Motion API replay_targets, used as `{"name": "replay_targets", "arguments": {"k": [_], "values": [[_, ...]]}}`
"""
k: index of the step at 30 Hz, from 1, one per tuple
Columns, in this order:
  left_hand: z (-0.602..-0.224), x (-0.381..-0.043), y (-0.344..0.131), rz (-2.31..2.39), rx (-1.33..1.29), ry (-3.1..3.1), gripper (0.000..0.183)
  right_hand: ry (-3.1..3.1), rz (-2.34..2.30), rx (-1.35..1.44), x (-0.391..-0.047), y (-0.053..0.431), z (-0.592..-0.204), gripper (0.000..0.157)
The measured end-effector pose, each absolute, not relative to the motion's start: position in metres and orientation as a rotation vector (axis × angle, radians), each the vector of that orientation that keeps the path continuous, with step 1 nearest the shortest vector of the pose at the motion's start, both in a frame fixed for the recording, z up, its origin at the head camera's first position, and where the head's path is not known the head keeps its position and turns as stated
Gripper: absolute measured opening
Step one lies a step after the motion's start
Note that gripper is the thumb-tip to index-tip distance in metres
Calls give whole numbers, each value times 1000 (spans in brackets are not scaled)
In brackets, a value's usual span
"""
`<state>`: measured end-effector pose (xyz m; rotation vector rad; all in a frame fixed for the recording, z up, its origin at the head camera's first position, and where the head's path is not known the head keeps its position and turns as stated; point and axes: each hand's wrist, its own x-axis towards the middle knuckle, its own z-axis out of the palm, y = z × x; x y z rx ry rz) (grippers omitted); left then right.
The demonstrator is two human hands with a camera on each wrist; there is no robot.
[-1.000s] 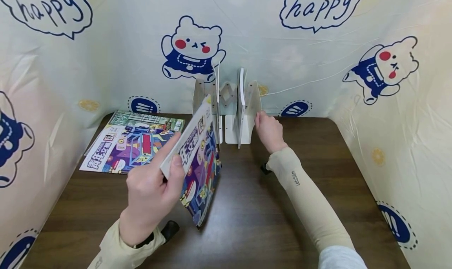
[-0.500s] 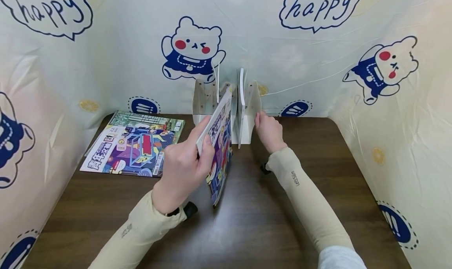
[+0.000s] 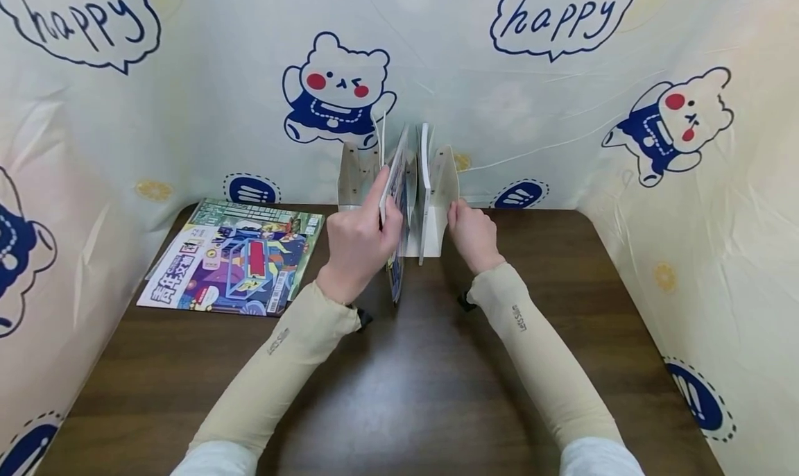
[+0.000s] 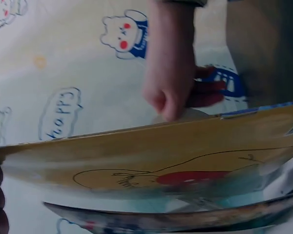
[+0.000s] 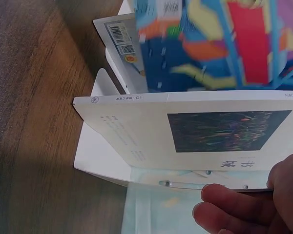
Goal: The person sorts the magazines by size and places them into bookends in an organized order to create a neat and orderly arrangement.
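My left hand pinches a magazine by its near upper edge, thumb on one side. The magazine stands upright, its far part between the uprights of a white expanding book rack. In the right wrist view its colourful cover shows; the left wrist view shows its yellowish face. My right hand grips the near edge of the rack's right end plate. A white book with a dark picture stands upright in the rack, just right of the held magazine.
Several magazines lie in an overlapping pile at the table's left. Another upright book with a barcode stands farther left in the rack. The rack stands at the back of the brown table, close to the printed curtain.
My left hand has carried the magazine forward and to the right, from over the left middle of the table into the rack. My right hand has stayed on the end plate.
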<state>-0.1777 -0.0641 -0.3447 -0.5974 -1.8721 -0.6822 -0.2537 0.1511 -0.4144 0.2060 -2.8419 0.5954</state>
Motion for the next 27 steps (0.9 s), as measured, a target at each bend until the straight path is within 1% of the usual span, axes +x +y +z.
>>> {"name": "replay_targets", "arguments": {"k": [5,8,12,19,27], "values": [[-360,-205,-56,-620,-507,-1808,40,-2828,598,215,-253,153,-416,34],[-368,-216,-53,-569,-471,-1784,33,-2828,590,218,-253,154,-416,34],[-375,-226,-51,-491,-478,-1763,25,-2821,595,225,-254,153,-416,36],[-380,-243,-53,-401,-516,-1682,23,-2818,589,227,-257,152,-415,35],[-388,-255,-50,-343,-541,-1645,20,-2832,601,203,-255,152,-416,36]]}}
